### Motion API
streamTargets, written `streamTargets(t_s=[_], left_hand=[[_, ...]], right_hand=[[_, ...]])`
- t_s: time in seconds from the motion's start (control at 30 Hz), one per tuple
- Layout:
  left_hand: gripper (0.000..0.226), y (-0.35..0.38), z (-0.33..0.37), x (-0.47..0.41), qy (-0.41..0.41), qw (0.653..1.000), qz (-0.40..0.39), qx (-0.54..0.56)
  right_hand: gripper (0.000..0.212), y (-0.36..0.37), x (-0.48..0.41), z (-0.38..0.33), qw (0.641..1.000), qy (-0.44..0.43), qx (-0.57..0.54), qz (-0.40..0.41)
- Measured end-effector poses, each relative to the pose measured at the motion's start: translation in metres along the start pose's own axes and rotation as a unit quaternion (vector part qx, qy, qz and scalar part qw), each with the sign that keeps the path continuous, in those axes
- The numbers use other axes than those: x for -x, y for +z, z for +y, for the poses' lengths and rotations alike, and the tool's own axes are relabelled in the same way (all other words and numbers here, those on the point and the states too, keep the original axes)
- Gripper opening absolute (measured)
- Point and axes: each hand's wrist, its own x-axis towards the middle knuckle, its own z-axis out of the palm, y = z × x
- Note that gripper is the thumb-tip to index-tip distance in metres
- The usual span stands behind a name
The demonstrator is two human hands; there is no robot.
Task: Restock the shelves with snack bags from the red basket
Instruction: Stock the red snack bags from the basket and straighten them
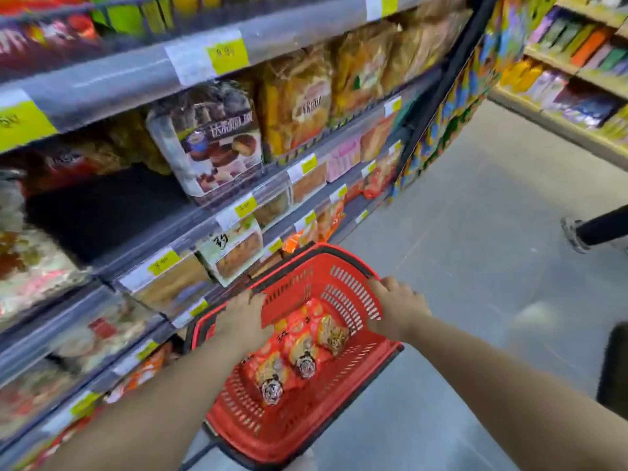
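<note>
My left hand (243,312) is bare: no glove, ring or strap shows on it. My right hand (396,309) is likewise bare, with no glove, ring or band visible. My long, slender left forearm (163,399) is uncovered along its whole visible length, with no sleeve edge, cuff or wristwatch in view. My equally long right forearm (503,372) is also uncovered to the frame edge, with no sleeve, bracelet or watch. Nails and knuckle detail are too blurred to report. No other part of my body can be made out with certainty.
</note>
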Motion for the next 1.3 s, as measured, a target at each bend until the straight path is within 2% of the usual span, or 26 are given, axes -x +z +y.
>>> streamTargets(t_s=[0.1,0.33,0.6,0.73,0.87,0.97,1.07,1.17,1.23,1.3], left_hand=[[0.071,0.031,-0.014,-0.014,-0.04,0.998,-0.051,0.021],[0.07,0.114,-0.033,-0.036,-0.151,0.98,-0.104,0.075],[0.071,0.246,-0.053,-0.085,-0.266,0.939,-0.101,0.191],[0.067,0.316,-0.056,-0.123,-0.318,0.907,-0.059,0.27],[0.078,0.384,-0.056,-0.166,-0.364,0.874,-0.026,0.321],[0.091,0.43,-0.057,-0.195,-0.413,0.854,-0.004,0.317],[0.107,0.458,-0.06,-0.222,-0.485,0.798,-0.002,0.358],[0.123,0.474,-0.064,-0.24,-0.522,0.747,-0.02,0.41],[0.132,0.481,-0.064,-0.242,-0.524,0.754,-0.05,0.392],[0.132,0.484,-0.064,-0.238,-0.514,0.779,-0.06,0.355]], right_hand=[[0.079,0.031,-0.032,0.0,0.999,-0.013,-0.003,-0.045],[0.073,0.11,-0.101,-0.01,0.988,-0.072,-0.004,-0.134],[0.07,0.232,-0.195,-0.02,0.969,-0.13,-0.017,-0.208],[0.071,0.304,-0.233,-0.021,0.964,-0.125,-0.043,-0.229],[0.066,0.37,-0.261,-0.021,0.963,-0.123,-0.057,-0.231],[0.059,0.411,-0.282,-0.023,0.961,-0.121,-0.093,-0.229],[0.052,0.439,-0.297,-0.026,0.964,-0.116,-0.123,-0.206],[0.048,0.459,-0.307,-0.029,0.964,-0.13,-0.123,-0.198],[0.046,0.468,-0.31,-0.029,0.963,-0.136,-0.126,-0.196],[0.048,0.475,-0.311,-0.029,0.965,-0.135,-0.117,-0.193]])
